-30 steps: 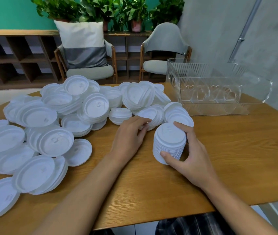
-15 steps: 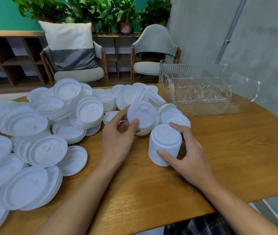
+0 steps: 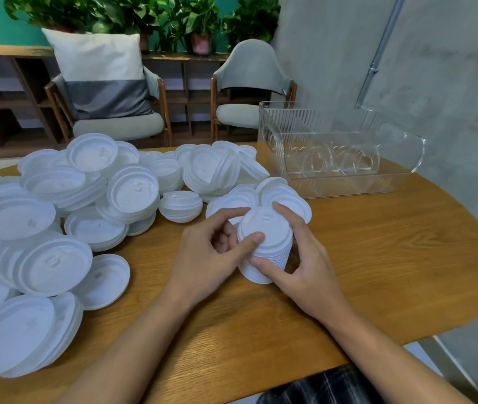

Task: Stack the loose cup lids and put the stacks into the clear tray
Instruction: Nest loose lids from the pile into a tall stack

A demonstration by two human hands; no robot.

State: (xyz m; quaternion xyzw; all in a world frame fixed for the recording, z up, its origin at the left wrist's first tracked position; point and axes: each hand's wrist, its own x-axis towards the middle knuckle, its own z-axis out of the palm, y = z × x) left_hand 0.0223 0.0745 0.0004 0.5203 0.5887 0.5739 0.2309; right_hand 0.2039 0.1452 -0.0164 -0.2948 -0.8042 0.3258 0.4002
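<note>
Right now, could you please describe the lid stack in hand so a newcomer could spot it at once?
On the round wooden table, look nearer than the clear tray, at the right edge of the lid pile. The stack stands between the left hand and the right hand, the only tall, tidy column among sprawled lids.

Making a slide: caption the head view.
Left hand and right hand grip a lid stack, loose lids heaped beside it, clear tray behind.

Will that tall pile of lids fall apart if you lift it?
Probably light: the stack of lids looks like thin plastic. It should hold together, since the lids nest tightly. Being tall and narrow it might lean; the right hand grips its side and the left hand its top.
</note>
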